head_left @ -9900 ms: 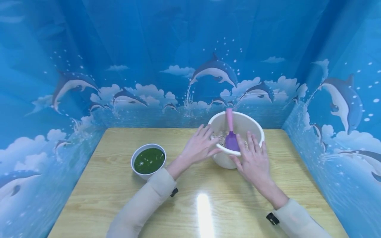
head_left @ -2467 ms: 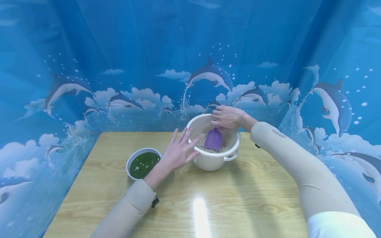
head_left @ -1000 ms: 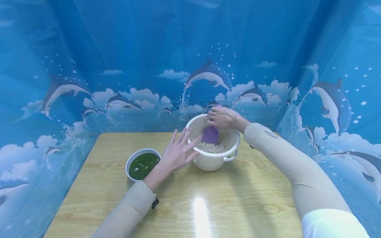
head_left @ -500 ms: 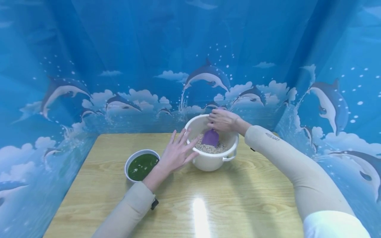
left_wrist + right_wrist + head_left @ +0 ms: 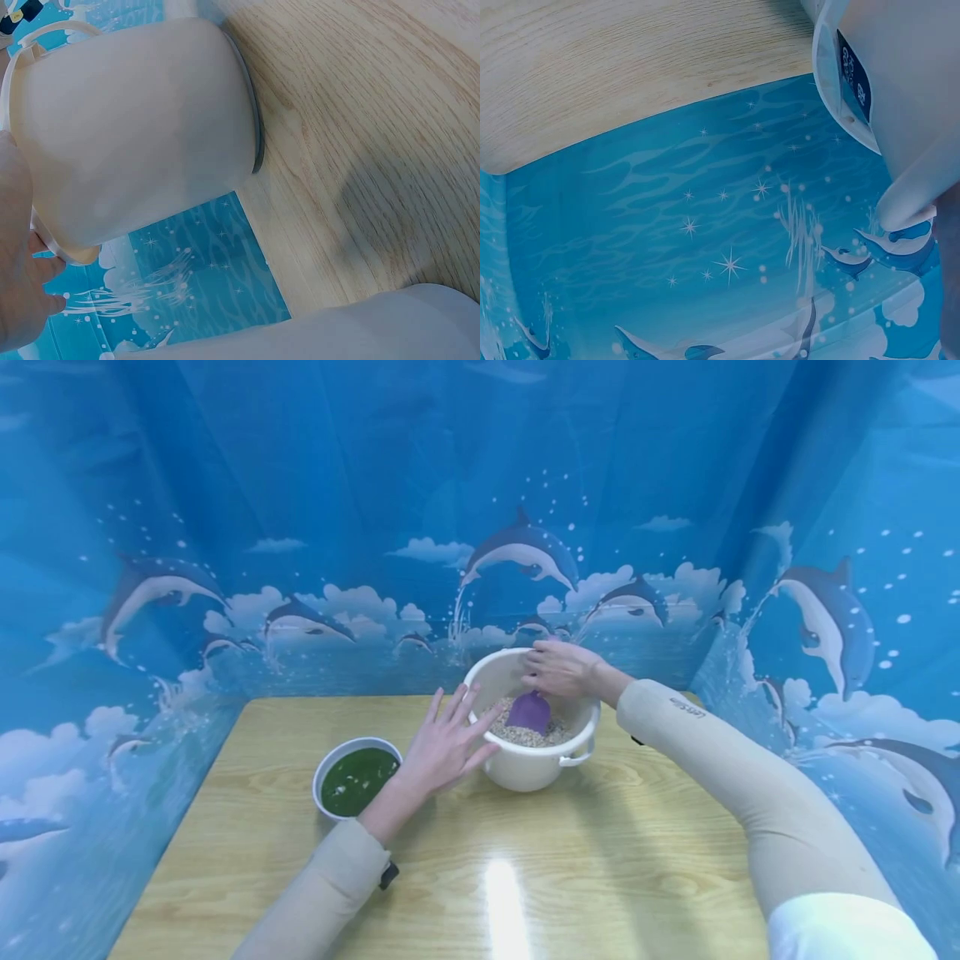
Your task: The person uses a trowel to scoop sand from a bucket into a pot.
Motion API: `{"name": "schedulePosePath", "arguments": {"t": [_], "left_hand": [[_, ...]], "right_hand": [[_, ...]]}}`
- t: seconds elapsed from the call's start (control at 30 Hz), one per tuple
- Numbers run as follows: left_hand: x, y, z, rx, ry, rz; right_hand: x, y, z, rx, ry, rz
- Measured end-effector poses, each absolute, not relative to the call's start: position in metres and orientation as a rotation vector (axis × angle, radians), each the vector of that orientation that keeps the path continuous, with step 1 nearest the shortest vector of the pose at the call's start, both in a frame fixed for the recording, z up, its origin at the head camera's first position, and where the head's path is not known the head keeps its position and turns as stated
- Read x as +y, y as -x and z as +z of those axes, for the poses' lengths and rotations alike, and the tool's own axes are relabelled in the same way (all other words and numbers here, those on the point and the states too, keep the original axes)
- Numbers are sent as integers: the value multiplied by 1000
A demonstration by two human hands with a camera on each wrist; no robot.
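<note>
The cream bucket (image 5: 531,760) stands at the back of the wooden table (image 5: 600,860), and the right hand (image 5: 558,668), fingers curled round the handle, digs a purple scoop (image 5: 529,713) into the grain (image 5: 525,735) inside it. The left hand (image 5: 444,745), fingers straight and spread, presses the bucket's left wall. A hard scoop could flick grain over the rim or slide the bucket toward the green-filled bowl (image 5: 356,775) to its left, since only flat fingers brace it. The bucket's dark blue label (image 5: 853,73) and the small print on the right sleeve (image 5: 686,708) are too blurred to read.

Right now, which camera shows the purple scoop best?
The head view: the purple scoop sits in the grain inside the white bucket, held by the right hand. Both wrist views show only the bucket's outside, no scoop.
</note>
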State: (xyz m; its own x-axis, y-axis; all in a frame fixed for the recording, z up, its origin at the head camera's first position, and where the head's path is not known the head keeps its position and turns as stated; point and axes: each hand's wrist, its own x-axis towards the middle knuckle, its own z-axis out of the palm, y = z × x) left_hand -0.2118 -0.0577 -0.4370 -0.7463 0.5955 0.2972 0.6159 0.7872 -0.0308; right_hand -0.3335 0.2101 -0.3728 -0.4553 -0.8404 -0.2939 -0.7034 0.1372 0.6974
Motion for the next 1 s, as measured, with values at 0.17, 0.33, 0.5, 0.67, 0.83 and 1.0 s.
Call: {"name": "schedulePosePath", "arguments": {"t": [0.17, 0.33, 0.5, 0.67, 0.83, 1.0], "left_hand": [[-58, 212, -438, -2681, 931, -78], [-58, 213, -439, -2683, 928, -83], [-58, 214, -440, -2698, 924, -87], [-57, 214, -439, -2691, 923, -89], [-57, 214, -439, -2687, 927, -93], [-57, 214, -440, -2690, 930, -106]], "right_hand": [[210, 332, -373, -2242, -1532, -1208], [212, 329, -376, -2298, -1521, -1172], [212, 323, -380, -2391, -1565, -1052], [211, 320, -381, -2420, -1556, -1021], [210, 322, -384, -2449, -1575, -1002], [210, 321, -387, -2447, -1615, -956]]}}
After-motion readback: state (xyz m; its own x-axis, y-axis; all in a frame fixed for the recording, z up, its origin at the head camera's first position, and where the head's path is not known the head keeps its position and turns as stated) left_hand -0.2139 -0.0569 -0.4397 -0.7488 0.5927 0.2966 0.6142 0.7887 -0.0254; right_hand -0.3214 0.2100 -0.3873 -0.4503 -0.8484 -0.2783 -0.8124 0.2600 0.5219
